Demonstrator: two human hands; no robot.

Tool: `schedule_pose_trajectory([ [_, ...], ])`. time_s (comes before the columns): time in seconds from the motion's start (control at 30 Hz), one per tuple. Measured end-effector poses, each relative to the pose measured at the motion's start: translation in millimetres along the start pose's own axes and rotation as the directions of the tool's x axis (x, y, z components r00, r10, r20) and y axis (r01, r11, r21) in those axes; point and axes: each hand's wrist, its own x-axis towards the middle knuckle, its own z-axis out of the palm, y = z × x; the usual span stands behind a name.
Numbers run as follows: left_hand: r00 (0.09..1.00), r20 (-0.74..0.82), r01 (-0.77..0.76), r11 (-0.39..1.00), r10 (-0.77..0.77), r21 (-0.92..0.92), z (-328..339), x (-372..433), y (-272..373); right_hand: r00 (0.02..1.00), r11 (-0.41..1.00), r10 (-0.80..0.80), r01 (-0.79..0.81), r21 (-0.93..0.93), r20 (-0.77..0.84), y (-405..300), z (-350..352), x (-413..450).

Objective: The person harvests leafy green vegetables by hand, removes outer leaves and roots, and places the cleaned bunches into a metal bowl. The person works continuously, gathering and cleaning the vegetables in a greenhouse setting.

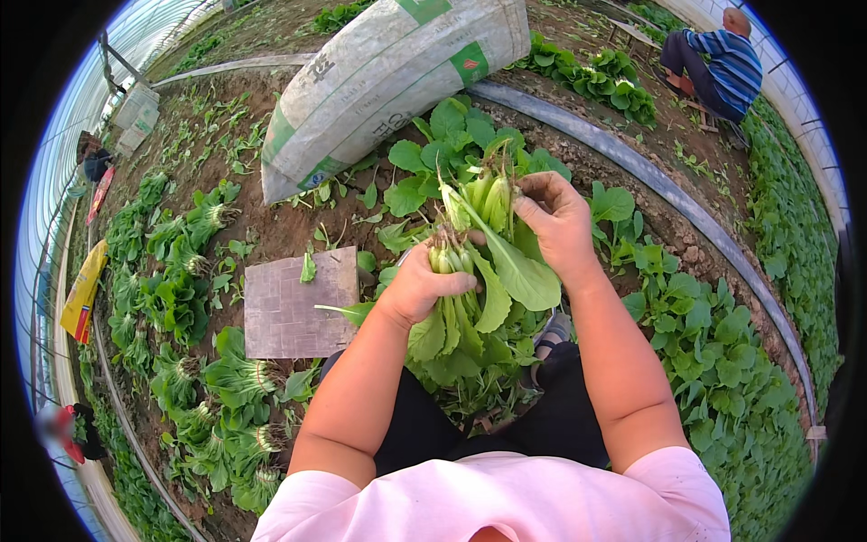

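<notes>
My left hand [433, 274] grips a bunch of leafy greens [443, 325] by the pale stems, its roots pointing up and its leaves hanging down between my knees. Just above and to the right, my right hand [559, 220] has thumb and fingers closed at the root end of a second cluster of greens [494, 200]. One long leaf [518, 264] from this cluster slants down to the right, across the gap between my hands. The leaves hide some fingertips of both hands.
A large woven sack [379, 88] lies ahead. A flat board [301, 311] rests left of me, near tied bundles of greens [250, 379]. Growing plants [725, 366] cover the right, beside a grey hose [650, 159]. A person in a striped shirt [731, 71] sits far right.
</notes>
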Motion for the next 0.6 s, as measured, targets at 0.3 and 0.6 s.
schedule_pose_trajectory([
  [0.3,1.000,0.021,-0.025,0.978,0.021,0.207,8.0,2.9,-5.8,0.983,0.945,-0.178,0.158,-0.287,-0.045,-0.8,20.0,-2.7],
  [0.6,0.996,0.061,-0.082,0.902,0.062,0.425,6.2,2.2,-8.0,0.981,0.985,0.137,-0.120,-0.124,0.141,-1.0,2.9,6.7],
])
